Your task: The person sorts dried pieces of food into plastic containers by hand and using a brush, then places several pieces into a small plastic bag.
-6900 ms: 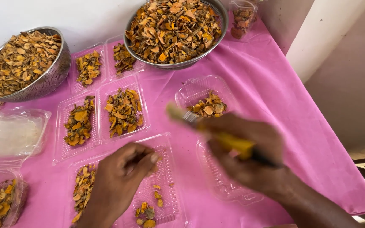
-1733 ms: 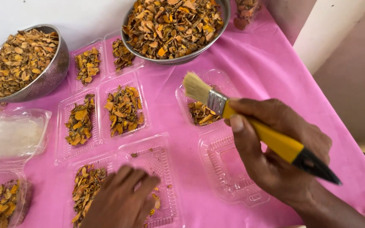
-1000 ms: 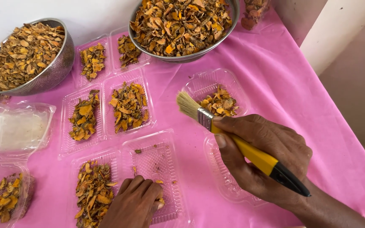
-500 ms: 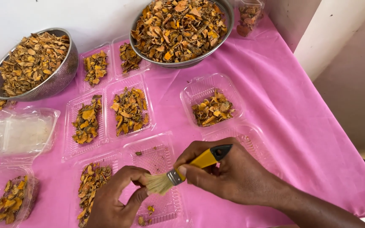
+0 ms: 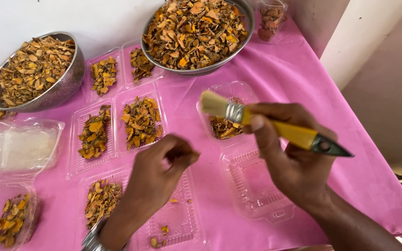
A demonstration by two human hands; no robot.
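The right hand held a yellow-handled paintbrush in a firm grip above the clear plastic trays. The left hand pinched something small over a near-empty tray; a loose pinch risked dropping pieces onto the pink table.

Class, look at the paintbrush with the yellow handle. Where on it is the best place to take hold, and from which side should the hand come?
Take the paintbrush by its yellow handle, just behind the metal band, as the right hand does now. It lies roughly level, bristles pointing left and dark tip right, so come from below or from the near side, leaving the bristles free.
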